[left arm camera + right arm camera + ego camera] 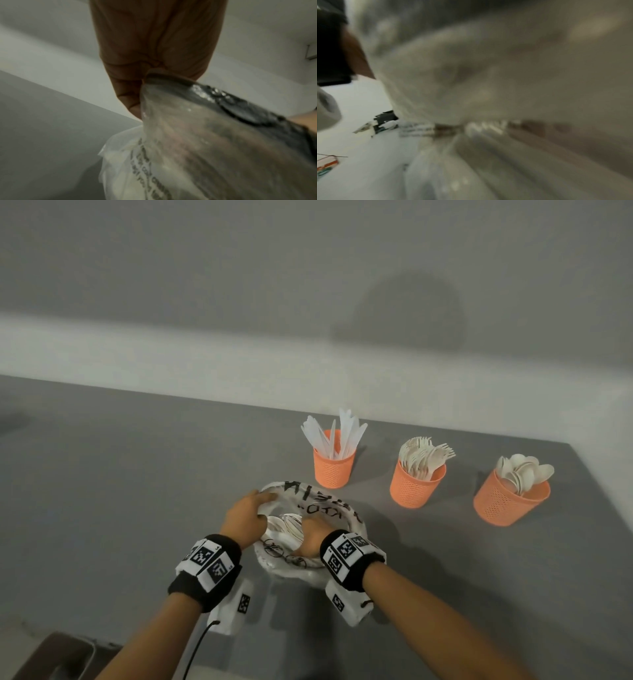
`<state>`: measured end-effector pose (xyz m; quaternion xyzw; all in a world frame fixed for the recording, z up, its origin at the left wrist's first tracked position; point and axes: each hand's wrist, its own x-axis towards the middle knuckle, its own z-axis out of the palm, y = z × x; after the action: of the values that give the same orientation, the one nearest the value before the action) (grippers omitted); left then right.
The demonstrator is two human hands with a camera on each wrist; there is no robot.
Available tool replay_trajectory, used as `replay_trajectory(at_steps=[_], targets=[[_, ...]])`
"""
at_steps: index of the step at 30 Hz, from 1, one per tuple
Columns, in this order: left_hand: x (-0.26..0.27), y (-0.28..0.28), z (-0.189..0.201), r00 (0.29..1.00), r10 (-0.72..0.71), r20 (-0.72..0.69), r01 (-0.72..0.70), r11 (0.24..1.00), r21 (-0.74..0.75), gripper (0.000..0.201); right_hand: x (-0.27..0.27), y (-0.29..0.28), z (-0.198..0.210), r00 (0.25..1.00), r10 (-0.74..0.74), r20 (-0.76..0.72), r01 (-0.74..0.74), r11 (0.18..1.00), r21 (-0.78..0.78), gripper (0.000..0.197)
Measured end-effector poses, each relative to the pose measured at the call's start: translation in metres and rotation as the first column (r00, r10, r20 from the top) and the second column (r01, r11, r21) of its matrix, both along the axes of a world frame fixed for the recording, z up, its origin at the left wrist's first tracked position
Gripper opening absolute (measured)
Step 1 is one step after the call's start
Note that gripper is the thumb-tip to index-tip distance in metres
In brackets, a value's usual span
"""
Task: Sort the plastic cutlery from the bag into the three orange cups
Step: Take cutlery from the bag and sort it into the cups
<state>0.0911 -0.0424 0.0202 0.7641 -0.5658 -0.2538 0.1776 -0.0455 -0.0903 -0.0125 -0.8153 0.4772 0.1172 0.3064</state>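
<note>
Here left hand (247,513) grips bag (337,510) rim, right hand (312,534) inside.

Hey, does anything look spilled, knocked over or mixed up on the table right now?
Nothing stands out. The three orange cups stand upright: knives, forks and spoons each in their own. The left hand grips the bag rim; the right hand reaches inside.

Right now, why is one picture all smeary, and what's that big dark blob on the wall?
Right wrist view: motion blur smears the bag. Left wrist view: sharper, the left hand pinching the bag's rim. Head view: the blob is a soft shadow on the wall, probably the person's head.
</note>
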Motion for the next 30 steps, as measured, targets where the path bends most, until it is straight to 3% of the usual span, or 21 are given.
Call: replay_trajectory(at_steps=[7, 16, 19, 21, 24, 25, 27, 30], targets=[[0.009, 0.005, -0.001, 0.999, 0.014, -0.036, -0.014, 1.0, 0.006, 0.055, -0.004, -0.009, -0.009, 0.986, -0.165, -0.01, 0.164, 0.973, 0.161, 0.062], [0.019, 0.003, 0.0, 0.991, 0.136, -0.017, -0.136, 0.991, 0.01, 0.048, 0.0, -0.002, -0.011, 0.969, -0.199, 0.147, 0.17, 0.968, 0.185, 0.062], [0.017, 0.002, 0.001, 0.986, 0.165, -0.009, -0.165, 0.986, 0.023, 0.045, -0.002, -0.002, -0.007, 0.972, -0.191, 0.135, 0.162, 0.965, 0.205, 0.06], [0.014, 0.002, 0.002, 0.983, 0.185, 0.018, -0.185, 0.982, 0.031, 0.043, -0.004, -0.002, -0.003, 0.969, -0.192, 0.154, 0.156, 0.963, 0.222, 0.053], [0.012, 0.001, 0.004, 0.979, 0.188, 0.075, -0.192, 0.98, 0.054, 0.038, -0.006, -0.001, 0.005, 0.955, -0.204, 0.214, 0.156, 0.962, 0.223, 0.017], [0.012, 0.0, 0.004, 0.98, 0.175, 0.09, -0.182, 0.981, 0.069, 0.037, -0.007, -0.001, 0.007, 0.95, -0.208, 0.233, 0.158, 0.963, 0.216, 0.014], [0.014, -0.001, 0.004, 0.982, 0.161, 0.1, -0.17, 0.982, 0.088, 0.035, -0.008, 0.001, 0.012, 0.916, -0.246, 0.319, 0.172, 0.955, 0.242, 0.019], [0.017, -0.006, 0.007, 0.976, 0.203, 0.082, -0.202, 0.979, -0.025, 0.026, -0.01, 0.006, 0.028, 0.766, -0.35, 0.539, 0.195, 0.926, 0.324, 0.019]])
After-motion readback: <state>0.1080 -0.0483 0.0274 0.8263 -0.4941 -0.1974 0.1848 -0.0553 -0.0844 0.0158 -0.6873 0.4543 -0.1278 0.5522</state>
